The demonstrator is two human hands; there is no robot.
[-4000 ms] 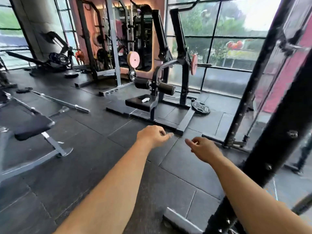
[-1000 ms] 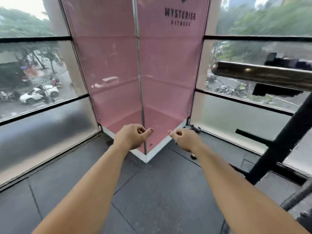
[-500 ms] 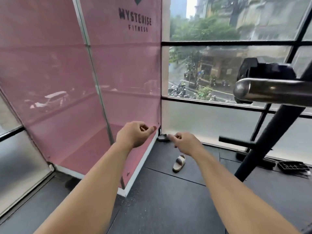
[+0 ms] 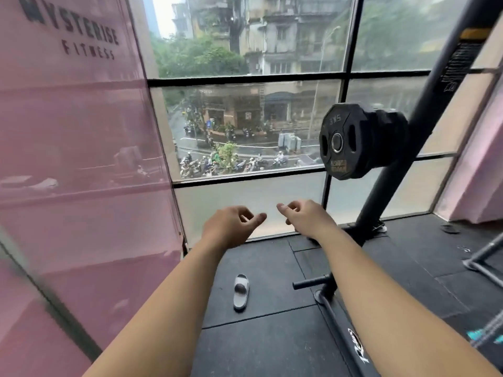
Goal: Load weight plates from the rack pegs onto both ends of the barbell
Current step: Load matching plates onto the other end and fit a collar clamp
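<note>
A stack of black weight plates (image 4: pixel 351 141) hangs on a peg of the black rack upright (image 4: pixel 394 183) at the right, the front plate marked 5 kg. Below it a bare peg (image 4: pixel 310 282) sticks out near the floor. My left hand (image 4: pixel 231 227) and my right hand (image 4: pixel 304 217) are stretched out in front of me, both empty with loosely curled fingers, lower and to the left of the plates. The barbell is out of view.
A pink panel (image 4: pixel 81 159) fills the left side and a large window (image 4: pixel 245 118) is ahead. A white slipper (image 4: pixel 241 292) lies on the black rubber floor. The rack's base rail (image 4: pixel 343 330) runs along the floor at the right.
My view has swung right, from the pink corner to the window. The steel bar end has left the view and the plate stack on the rack peg now shows. Both hands stay empty.
</note>
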